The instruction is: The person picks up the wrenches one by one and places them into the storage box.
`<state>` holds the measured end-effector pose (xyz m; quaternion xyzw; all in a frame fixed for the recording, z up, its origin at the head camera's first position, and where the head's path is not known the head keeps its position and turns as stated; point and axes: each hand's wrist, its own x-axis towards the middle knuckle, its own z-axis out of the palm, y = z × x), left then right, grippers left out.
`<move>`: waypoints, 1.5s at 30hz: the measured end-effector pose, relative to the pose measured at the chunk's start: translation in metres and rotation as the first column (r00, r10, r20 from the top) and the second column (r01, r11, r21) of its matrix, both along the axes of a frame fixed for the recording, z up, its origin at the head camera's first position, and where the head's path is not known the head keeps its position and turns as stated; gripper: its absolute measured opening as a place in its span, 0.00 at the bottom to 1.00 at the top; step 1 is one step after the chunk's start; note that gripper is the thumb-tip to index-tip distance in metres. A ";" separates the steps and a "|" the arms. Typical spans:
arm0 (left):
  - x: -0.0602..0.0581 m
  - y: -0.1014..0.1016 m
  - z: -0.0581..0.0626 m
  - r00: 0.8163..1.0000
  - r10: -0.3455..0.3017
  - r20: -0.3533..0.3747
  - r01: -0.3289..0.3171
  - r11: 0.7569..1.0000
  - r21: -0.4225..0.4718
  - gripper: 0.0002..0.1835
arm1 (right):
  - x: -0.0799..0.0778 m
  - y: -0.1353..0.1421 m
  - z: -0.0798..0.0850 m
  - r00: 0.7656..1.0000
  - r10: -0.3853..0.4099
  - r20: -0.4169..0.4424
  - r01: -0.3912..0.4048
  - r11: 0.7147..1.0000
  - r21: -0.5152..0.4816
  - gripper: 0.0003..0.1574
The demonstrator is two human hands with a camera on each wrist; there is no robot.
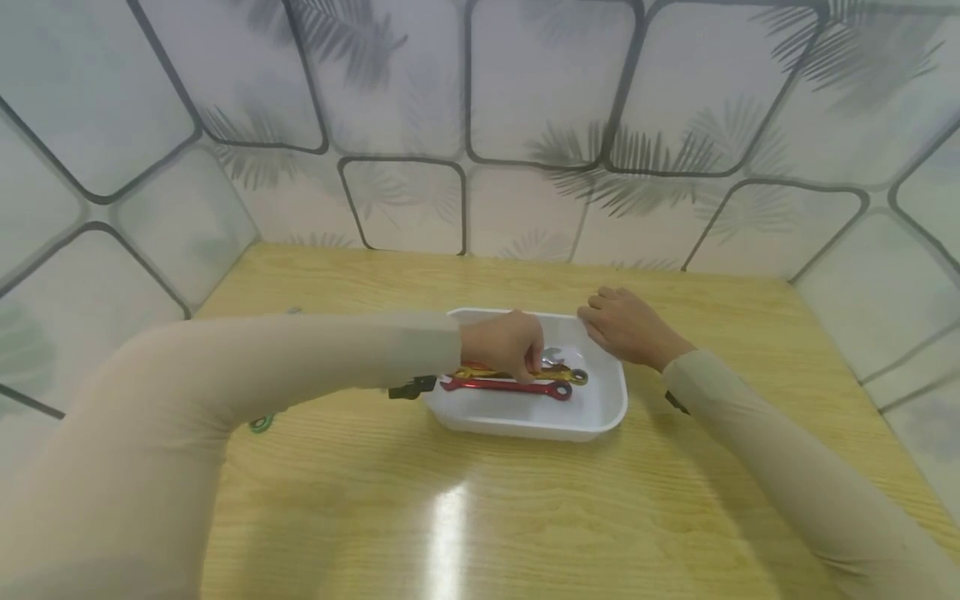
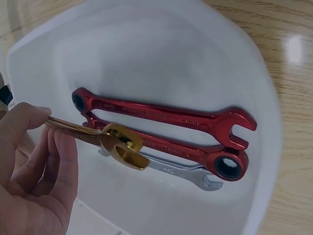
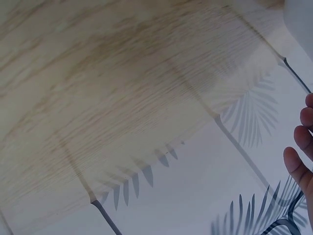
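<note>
A gold combination wrench [image 2: 98, 134] is pinched between the thumb and fingers of my left hand [image 1: 506, 340], over the white tray [image 1: 525, 427]. Its open end points away from the hand in the left wrist view. Beneath it in the tray lie two red combination wrenches, the upper red wrench [image 2: 161, 112] beside the lower red wrench [image 2: 188, 149]. A silver wrench [image 2: 178, 170] lies partly hidden beside them. My right hand [image 1: 626, 325] is at the tray's far right corner, fingers loosely bent. In the right wrist view its fingertips [image 3: 296, 164] show at the edge, holding nothing visible.
The tray stands on a wood-grain table [image 1: 525, 517]. A green ring-shaped wrench end [image 1: 261, 423] shows beside the left sleeve, mostly hidden by the arm. A leaf-patterned wall [image 1: 525, 204] stands behind the table and at both sides.
</note>
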<state>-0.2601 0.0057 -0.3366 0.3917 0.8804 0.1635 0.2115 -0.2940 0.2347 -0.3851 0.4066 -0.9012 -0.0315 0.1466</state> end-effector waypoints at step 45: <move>0.006 0.038 -0.036 0.998 -0.051 -0.048 0.042 0.985 -0.167 0.06 | -0.006 0.003 -0.006 0.999 0.038 -0.011 -0.039 0.998 -0.048 0.11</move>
